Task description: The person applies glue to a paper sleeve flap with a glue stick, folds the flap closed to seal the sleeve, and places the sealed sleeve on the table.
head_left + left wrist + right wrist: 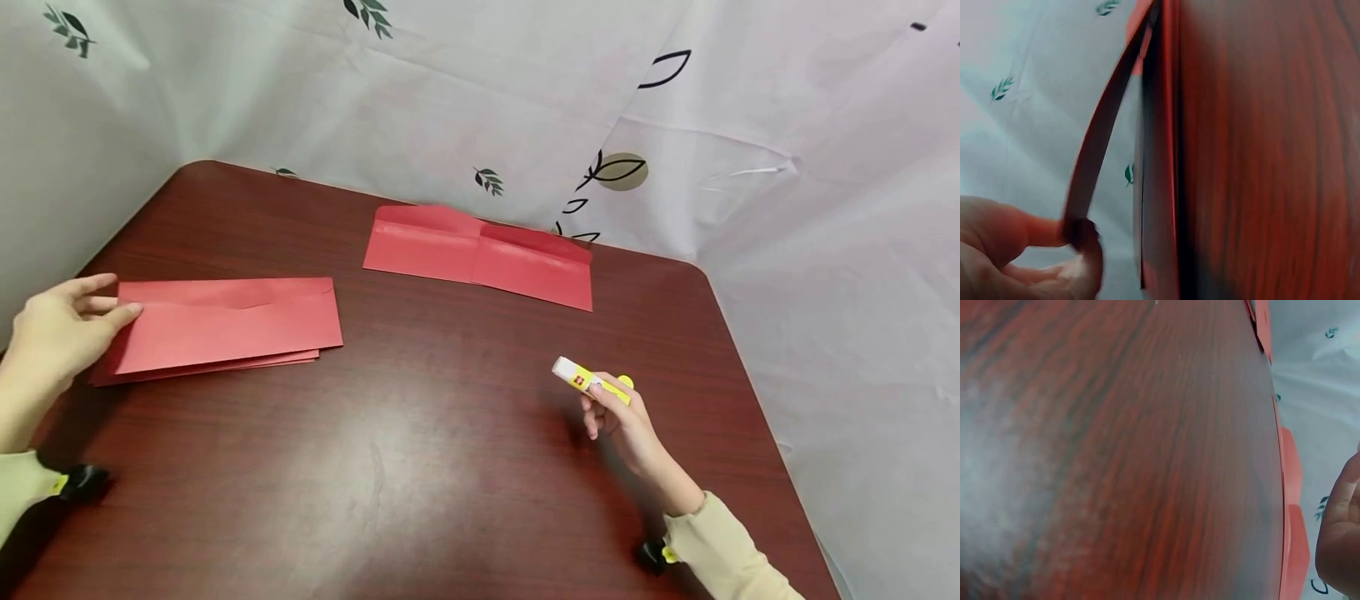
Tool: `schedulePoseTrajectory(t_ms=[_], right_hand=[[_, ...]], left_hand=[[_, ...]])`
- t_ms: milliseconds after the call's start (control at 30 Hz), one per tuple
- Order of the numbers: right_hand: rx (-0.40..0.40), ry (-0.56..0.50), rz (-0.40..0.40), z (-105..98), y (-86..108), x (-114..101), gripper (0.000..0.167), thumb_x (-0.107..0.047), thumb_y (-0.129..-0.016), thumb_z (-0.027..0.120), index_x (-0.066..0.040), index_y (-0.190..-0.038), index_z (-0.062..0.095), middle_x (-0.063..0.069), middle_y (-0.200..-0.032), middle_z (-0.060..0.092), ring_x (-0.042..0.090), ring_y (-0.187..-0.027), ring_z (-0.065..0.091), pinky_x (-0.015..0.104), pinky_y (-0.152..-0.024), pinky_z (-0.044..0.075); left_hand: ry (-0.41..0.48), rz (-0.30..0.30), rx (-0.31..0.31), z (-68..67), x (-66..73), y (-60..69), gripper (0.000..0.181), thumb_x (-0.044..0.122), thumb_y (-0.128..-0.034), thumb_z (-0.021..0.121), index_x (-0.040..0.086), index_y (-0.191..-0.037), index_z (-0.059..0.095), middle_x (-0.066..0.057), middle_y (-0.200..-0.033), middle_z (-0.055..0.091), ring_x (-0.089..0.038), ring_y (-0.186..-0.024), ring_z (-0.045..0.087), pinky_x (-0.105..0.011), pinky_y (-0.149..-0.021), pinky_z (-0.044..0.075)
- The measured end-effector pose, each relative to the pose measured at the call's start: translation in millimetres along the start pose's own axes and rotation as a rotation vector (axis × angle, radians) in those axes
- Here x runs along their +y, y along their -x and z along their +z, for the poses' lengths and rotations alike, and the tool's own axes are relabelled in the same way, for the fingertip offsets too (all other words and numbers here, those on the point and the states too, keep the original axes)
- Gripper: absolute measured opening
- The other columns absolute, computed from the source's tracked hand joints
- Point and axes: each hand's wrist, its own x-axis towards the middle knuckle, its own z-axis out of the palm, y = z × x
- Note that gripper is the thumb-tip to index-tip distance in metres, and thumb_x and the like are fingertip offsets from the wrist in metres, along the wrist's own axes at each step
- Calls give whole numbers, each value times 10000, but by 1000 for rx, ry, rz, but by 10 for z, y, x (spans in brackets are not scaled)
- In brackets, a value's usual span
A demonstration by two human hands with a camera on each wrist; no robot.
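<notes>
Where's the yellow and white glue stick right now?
In the head view, the glue stick is held in the person's right hand, over the right side of the table.

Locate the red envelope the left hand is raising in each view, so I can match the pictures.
Head: the red envelope is at the left, its left end pinched by the left hand.
Left wrist: it slants up, left of centre, from the fingers at lower left.
Right wrist: possibly among the red edges at top right; too cropped to tell.
Shared landmark: the brown tabletop.
</notes>
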Motion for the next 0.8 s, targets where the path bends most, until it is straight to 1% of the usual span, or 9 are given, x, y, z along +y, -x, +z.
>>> schedulePoseTrajectory(t_ms=[33,67,133,200,300,400,533,667,800], right_hand=[[-2,2,0,-3,-1,1,246,-59,-1014,366,-138,-1040,597,-63,-763,578,44,-525,532,190,-481,443],[-2,3,1,-3,-2,1,243,-60,-1014,368,-138,-1040,597,-64,-763,577,46,-524,532,193,-481,443],[-1,6,3,-4,-2,-1,239,-62,-1014,372,-141,-1038,596,-65,-761,577,46,-525,531,195,-481,444],[-1,6,5,-4,1,-3,240,-60,-1013,372,-142,-1037,596,-66,-759,576,46,-525,531,198,-481,442],[-4,9,4,-7,4,-3,240,-57,-1014,369,-139,-1041,593,-65,-762,571,47,-527,527,206,-478,437],[-8,9,2,-10,10,3,238,-57,-1014,368,-136,-1045,590,-66,-764,567,49,-527,523,209,-480,435],[-11,13,2,-9,13,6,239,-63,-1015,371,-136,-1056,595,-67,-765,579,51,-533,527,207,-488,442],[-14,41,5,-2,7,7,224,-74,-1011,400,-139,-1093,598,-55,-784,623,55,-546,554,216,-496,465],[4,88,-24,-12,-27,-2,187,-63,-990,460,-123,-1144,548,-27,-810,682,78,-549,594,220,-502,497]], left_hand=[[-49,25,-4,6,2,4,636,312,-971,506,-35,-1468,312,-35,-896,733,-164,-923,623,-319,-978,414],[-88,55,-3,15,5,6,621,272,-968,509,-64,-1452,314,-201,-1020,693,-323,-1000,598,-466,-1040,339],[-140,114,2,27,25,25,573,190,-945,534,-106,-1400,352,-408,-1198,497,-564,-1113,432,-670,-994,211],[-190,139,17,41,28,34,522,159,-918,570,-99,-1343,413,-390,-1146,536,-567,-1068,439,-667,-932,233],[-262,119,21,43,35,56,461,181,-895,600,-58,-1268,476,-334,-1091,594,-556,-1009,467,-613,-762,345],[-312,83,-7,38,69,65,465,228,-891,600,-8,-1277,493,-305,-1125,605,-571,-1004,467,-570,-634,389],[-317,89,-36,65,229,73,493,260,-892,602,28,-1311,488,-323,-1192,576,-585,-1017,456,-575,-622,401],[-281,164,-47,113,495,82,449,257,-892,616,53,-1284,536,-333,-1201,572,-558,-964,484,-535,-598,402],[-217,290,-42,209,755,74,387,223,-886,633,65,-1238,600,-321,-1135,616,-492,-846,543,-416,-506,378]])
